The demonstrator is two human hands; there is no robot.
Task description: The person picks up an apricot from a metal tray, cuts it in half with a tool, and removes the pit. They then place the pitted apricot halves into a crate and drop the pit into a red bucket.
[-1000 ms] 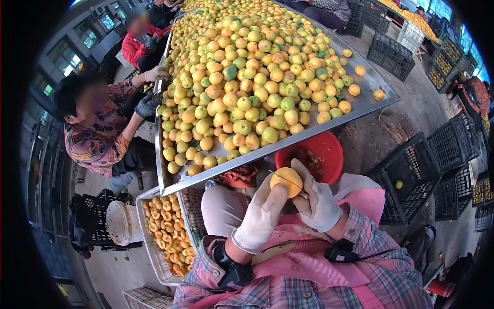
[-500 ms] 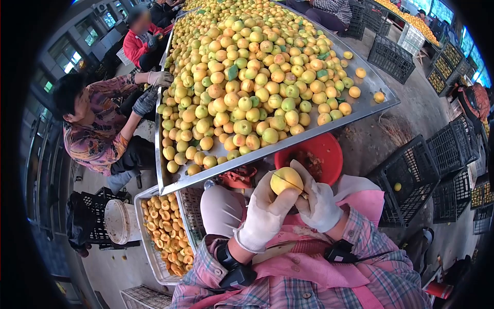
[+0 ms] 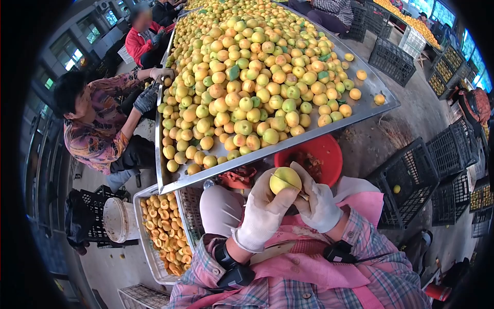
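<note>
A yellow-green apricot with a dark line across its skin is held above my lap. My left hand, in a whitish glove, grips it from the left with fingers and thumb. My right hand, also gloved, is closed at its right side around a small thin object, mostly hidden by the fingers. Beyond my hands, a metal-edged table carries a large heap of apricots. Below the table edge is a red basin with scraps inside.
A white crate of halved apricots stands at my left, beside a white bucket. A co-worker in a patterned shirt sits at the table's left edge. Black crates stand on the right.
The apricot has turned slightly between my hands, which have barely moved. The co-worker's hands at the table edge have shifted a little.
</note>
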